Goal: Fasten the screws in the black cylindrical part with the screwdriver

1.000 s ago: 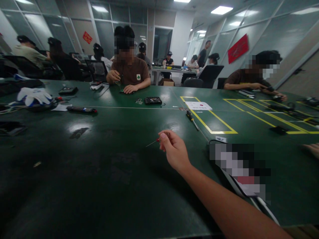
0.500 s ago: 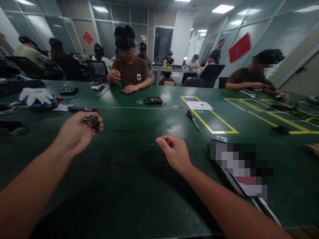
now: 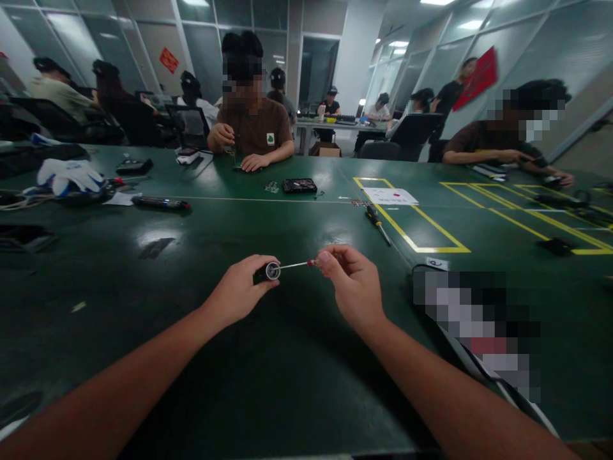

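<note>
My left hand (image 3: 242,287) is closed around a small dark cylinder (image 3: 272,271) with a silvery ring at its end, and that end faces right. In my right hand (image 3: 352,278) is a small screwdriver (image 3: 294,264), pinched by its reddish handle between thumb and fingers. Its thin metal shaft points left, and the tip reaches the ringed end of the cylinder; whether it touches inside I cannot tell. Both hands are above the green table (image 3: 268,396). Most of the handle and the far part of the cylinder are hidden by my fingers.
A yellow-and-black screwdriver (image 3: 378,223) lies ahead to the right, near yellow tape outlines (image 3: 445,248) and a paper sheet (image 3: 390,196). A black tray (image 3: 299,185), a pen-shaped tool (image 3: 160,203) and white gloves (image 3: 71,177) lie farther off. A person (image 3: 253,128) sits opposite.
My left hand has moved right and turned, bringing the cylinder's ringed end towards my right hand. The screwdriver's tip has come up to it. The view has shifted slightly.
</note>
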Available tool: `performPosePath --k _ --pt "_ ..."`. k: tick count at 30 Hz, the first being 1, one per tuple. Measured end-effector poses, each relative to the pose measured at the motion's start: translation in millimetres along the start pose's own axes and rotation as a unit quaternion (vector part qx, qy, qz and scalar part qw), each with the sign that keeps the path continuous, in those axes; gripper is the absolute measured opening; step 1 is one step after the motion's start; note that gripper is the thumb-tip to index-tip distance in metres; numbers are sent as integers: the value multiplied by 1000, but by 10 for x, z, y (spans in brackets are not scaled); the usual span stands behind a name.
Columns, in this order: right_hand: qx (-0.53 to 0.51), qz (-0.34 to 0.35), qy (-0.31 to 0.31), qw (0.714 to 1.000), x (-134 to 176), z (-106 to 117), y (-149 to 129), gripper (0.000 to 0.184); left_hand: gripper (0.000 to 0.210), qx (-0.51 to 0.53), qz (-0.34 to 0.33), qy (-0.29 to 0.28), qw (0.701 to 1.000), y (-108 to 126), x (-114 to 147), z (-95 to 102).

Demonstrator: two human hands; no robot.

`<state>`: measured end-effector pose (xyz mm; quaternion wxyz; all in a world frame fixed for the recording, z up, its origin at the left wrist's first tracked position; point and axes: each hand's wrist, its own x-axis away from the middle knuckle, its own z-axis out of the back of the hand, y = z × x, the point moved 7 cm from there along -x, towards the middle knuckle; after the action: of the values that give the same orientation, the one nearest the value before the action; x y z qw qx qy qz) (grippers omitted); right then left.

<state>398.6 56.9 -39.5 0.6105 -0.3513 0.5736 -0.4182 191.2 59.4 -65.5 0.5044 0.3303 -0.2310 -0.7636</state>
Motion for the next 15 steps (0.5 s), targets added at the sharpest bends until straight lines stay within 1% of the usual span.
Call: performPosePath --k 4,6,10,15 --pt "76 40 3 996 44 -5 -65 20 30 -1 -13 25 1000 7 4 55" --pt "108 56 -10 992 70 -30 -89 20 33 -3 -17 28 999 5 9 65" --pt "107 57 -59 991 101 -107 -76 24 35 -10 -32 26 999 15 21 63" --pt "124 79 -65 987 115 -120 -108 25 35 -24 -47 35 998 20 30 58"
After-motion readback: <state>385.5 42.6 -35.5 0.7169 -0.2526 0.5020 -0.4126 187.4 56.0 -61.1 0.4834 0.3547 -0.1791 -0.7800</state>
